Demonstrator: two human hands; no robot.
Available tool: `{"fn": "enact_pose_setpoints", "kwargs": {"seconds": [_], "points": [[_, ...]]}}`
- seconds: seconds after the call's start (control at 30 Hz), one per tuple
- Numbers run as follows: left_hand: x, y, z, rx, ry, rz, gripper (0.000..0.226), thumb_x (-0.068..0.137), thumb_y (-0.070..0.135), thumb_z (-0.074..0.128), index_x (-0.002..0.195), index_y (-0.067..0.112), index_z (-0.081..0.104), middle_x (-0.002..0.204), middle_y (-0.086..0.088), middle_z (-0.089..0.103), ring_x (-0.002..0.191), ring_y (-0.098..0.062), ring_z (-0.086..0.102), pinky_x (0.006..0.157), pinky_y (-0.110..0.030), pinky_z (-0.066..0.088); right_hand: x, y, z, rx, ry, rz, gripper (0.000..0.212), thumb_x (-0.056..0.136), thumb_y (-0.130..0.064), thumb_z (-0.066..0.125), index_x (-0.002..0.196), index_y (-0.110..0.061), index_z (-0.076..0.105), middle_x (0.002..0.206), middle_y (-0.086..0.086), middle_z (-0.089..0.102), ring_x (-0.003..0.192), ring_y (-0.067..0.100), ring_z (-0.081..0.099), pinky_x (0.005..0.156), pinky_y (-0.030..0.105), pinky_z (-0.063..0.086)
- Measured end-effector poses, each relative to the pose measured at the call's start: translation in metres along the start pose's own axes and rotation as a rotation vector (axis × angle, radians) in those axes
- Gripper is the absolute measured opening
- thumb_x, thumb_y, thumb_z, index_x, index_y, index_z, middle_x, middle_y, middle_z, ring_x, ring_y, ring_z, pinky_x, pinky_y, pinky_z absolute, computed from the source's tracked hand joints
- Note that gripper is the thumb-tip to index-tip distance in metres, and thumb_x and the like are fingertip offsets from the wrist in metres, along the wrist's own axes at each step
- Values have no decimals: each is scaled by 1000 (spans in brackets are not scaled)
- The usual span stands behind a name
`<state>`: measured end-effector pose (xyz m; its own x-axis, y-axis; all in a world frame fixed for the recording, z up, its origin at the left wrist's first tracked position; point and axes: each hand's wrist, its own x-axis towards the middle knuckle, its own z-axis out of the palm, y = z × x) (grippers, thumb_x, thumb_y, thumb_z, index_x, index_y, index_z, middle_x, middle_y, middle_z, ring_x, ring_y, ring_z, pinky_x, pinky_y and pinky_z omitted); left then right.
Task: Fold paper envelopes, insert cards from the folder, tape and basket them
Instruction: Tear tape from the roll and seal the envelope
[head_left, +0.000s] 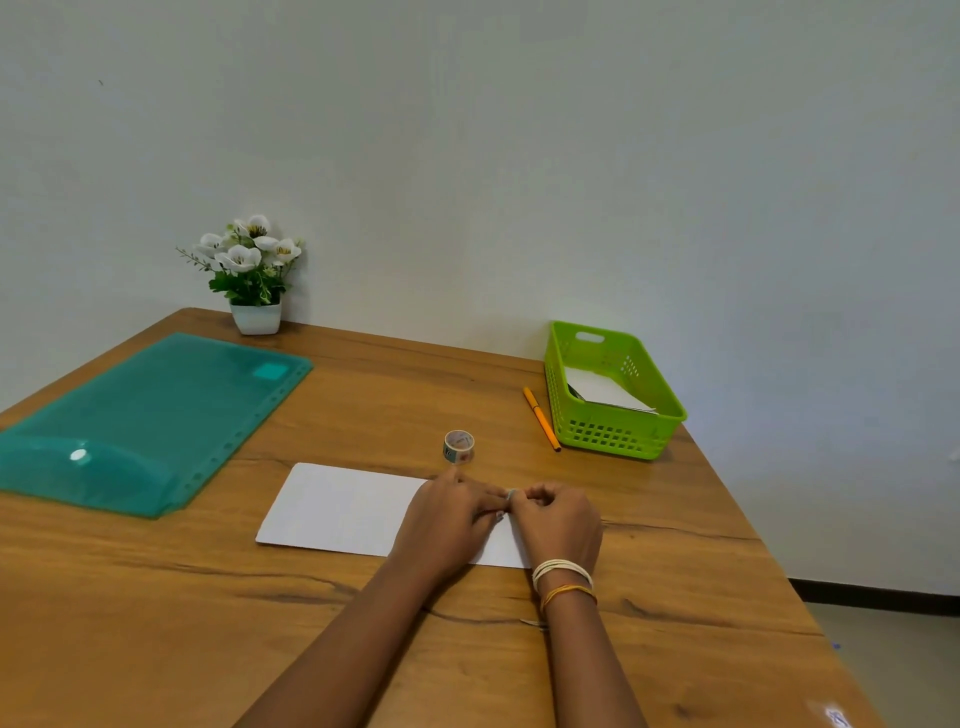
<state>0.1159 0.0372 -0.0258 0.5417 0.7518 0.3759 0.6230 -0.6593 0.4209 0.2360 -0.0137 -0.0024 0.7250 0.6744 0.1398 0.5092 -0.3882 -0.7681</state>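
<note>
A white sheet of paper (337, 506) lies flat on the wooden table (363, 623), long side toward me. My left hand (447, 519) rests palm down on its right part. My right hand (558, 519) sits beside it at the sheet's right end, fingers curled and pinching the paper's edge. A small roll of patterned tape (458, 447) stands just beyond my hands. The teal plastic folder (150, 421) lies at the left. The green basket (610, 389) at the back right holds white folded paper.
An orange pen (541, 418) lies just left of the basket. A white pot of artificial flowers (249, 270) stands at the back against the wall. The table's right edge runs close to the basket, with floor beyond.
</note>
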Motion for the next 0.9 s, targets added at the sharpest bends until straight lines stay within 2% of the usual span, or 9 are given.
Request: {"fn": "enact_pose_setpoints", "kwargs": {"seconds": [0.2,0.37,0.47,0.57,0.67,0.8,0.87,0.9], "points": [[2,-4,7,-66,25,-90,27,89,43,54,112,42,69,112,23,67,105,-3,48,86,-30,49,2,4,3,-50,-2,-17,14,76,-28,64,81,-21,75,84,4,73,84,28,66,66,27,48],[6,-6,6,-167,10,-131,25,87,43,58,102,33,75,105,20,71,101,-6,55,82,-35,52,4,8,1,-21,7,-63,9,77,-19,64,80,-22,71,81,3,72,83,26,66,69,29,48],[6,-7,5,-210,10,-165,23,85,44,60,100,35,75,103,16,72,95,-7,63,78,-37,55,3,11,-2,35,-63,-91,8,78,-21,67,82,-20,74,79,0,72,80,21,65,66,25,46],[7,-5,5,-239,10,-226,20,84,44,64,98,37,75,102,17,73,92,-4,65,77,-36,56,4,13,-4,13,-139,-121,10,77,-25,71,84,-20,76,82,0,74,81,21,66,69,28,51],[9,-2,3,-237,4,-239,18,82,42,68,96,36,76,104,16,72,95,-5,65,79,-33,55,11,14,-6,14,-228,-85,13,78,-25,74,89,-19,77,89,2,75,85,18,67,76,27,52],[7,0,1,-163,8,-238,28,81,47,66,106,36,73,111,14,71,104,-7,62,82,-29,53,16,14,-9,16,-279,-69,20,82,-7,62,96,-14,76,100,6,74,95,21,67,85,25,50],[6,0,0,-125,-5,-216,35,81,49,64,113,36,70,117,15,68,111,-9,59,85,-29,52,16,14,-11,6,-305,-86,26,84,-3,57,100,-12,75,102,7,73,93,19,65,84,23,48],[6,1,-1,-107,-14,-201,37,81,49,64,116,36,69,119,17,67,113,-10,56,86,-28,51,15,15,-13,5,-316,-101,28,84,-2,56,102,-12,75,97,7,73,84,15,64,78,21,48]]}}
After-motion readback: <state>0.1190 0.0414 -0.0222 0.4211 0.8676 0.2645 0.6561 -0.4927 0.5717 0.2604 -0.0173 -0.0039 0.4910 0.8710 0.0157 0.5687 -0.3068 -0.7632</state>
